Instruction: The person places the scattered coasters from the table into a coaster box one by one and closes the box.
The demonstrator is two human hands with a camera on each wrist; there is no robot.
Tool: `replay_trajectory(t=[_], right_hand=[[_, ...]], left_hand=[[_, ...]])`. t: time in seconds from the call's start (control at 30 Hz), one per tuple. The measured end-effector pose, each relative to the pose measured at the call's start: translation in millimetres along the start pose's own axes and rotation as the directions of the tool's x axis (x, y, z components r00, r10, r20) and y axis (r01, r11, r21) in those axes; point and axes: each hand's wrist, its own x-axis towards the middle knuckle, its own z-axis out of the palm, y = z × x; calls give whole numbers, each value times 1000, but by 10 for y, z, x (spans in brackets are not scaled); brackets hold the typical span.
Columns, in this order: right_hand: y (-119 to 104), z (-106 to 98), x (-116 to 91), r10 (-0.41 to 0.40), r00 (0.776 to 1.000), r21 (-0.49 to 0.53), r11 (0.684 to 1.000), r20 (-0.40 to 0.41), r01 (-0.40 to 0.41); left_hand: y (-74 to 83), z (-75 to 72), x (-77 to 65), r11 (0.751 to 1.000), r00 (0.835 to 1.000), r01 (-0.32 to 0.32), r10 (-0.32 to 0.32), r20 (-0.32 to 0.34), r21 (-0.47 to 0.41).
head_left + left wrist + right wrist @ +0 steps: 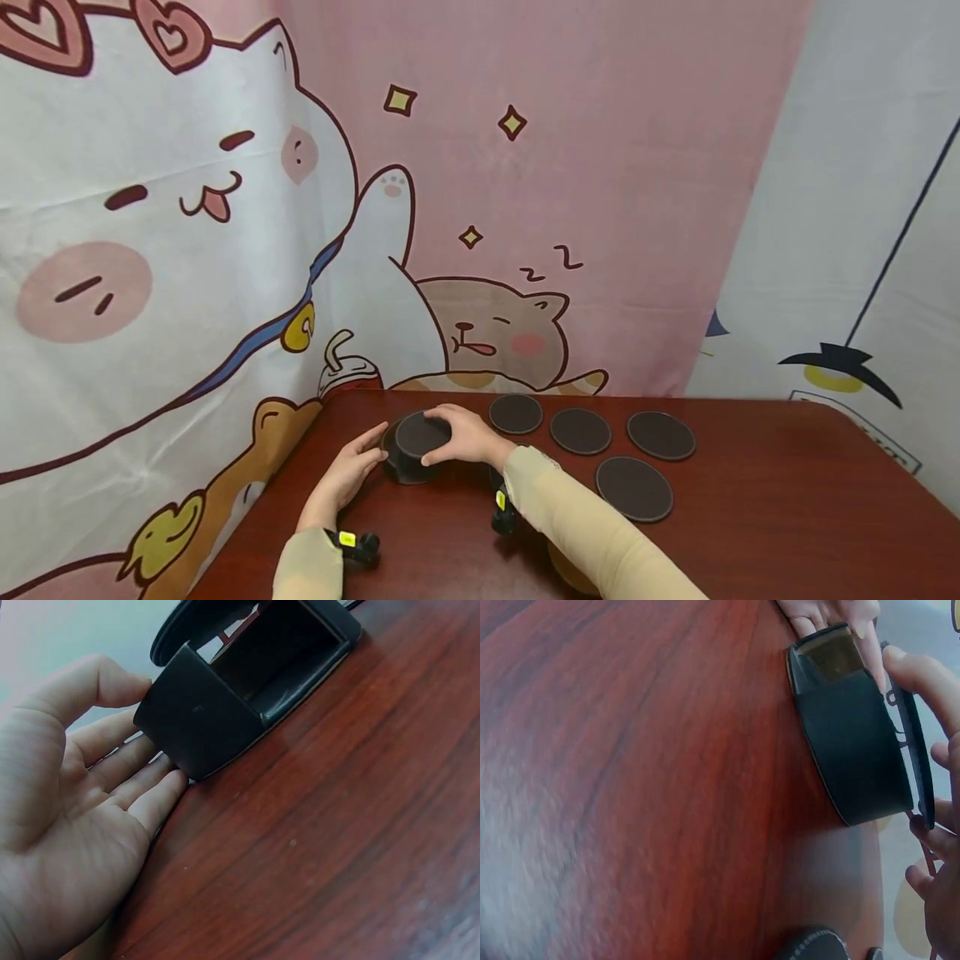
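Note:
A round black coaster (pixel 422 434) is pinched at its edges between the thumb and fingers of my right hand (pixel 471 439). Just under it stands a black, curved-walled coaster holder (pixel 410 472) with an opening cut in its side. In the right wrist view a narrow gap shows between the coaster (pixel 913 746) and the top of the holder (pixel 851 746). My left hand (pixel 347 473) rests against the holder's left side, fingers nearly straight, with fingertips and thumb at its outer wall (pixel 196 716).
Four similar round coasters lie flat on the reddish wood table (pixel 780 492): one at the back (pixel 516 414), one beside it (pixel 581 431), one farther right (pixel 661 435) and one nearer (pixel 634 489). A printed cartoon curtain (pixel 600 167) hangs behind the table.

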Motion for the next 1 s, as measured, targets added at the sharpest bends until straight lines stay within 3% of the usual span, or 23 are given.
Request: replay_trajectory(t=[0.5,1.0], right_hand=[[-103,168,102,42,999,-111,993,-29,-45],[-38,166,51,54,993,-91,995,102,-45]], left_hand=[[20,-6,8,1000,1000,30,-30,-6,10],[22,-10,27,999,1000,18,-18,4,33]])
